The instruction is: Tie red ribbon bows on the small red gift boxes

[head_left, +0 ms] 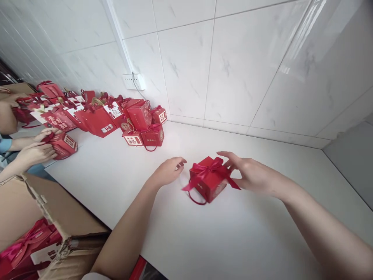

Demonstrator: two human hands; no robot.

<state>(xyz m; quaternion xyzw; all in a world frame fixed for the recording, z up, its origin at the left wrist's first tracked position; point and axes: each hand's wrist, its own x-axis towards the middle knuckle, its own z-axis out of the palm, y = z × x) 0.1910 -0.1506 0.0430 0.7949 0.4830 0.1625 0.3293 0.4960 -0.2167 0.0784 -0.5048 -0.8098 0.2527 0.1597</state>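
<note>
Here: card, satin, glossy tile

A grey-veined tiled wall point(189, 58) backs your smooth white table point(256, 233). The ragged-edged cardboard carton point(67, 206) is cut off at lower left. Your right hand point(247, 171) spreads wide, its contact hard to make out; your left hand point(167, 171), loosely curled, holds nothing. Between them on the table sits the faceted red box point(212, 182), with satin bow point(216, 163) and looped cord handle point(196, 202).
</note>
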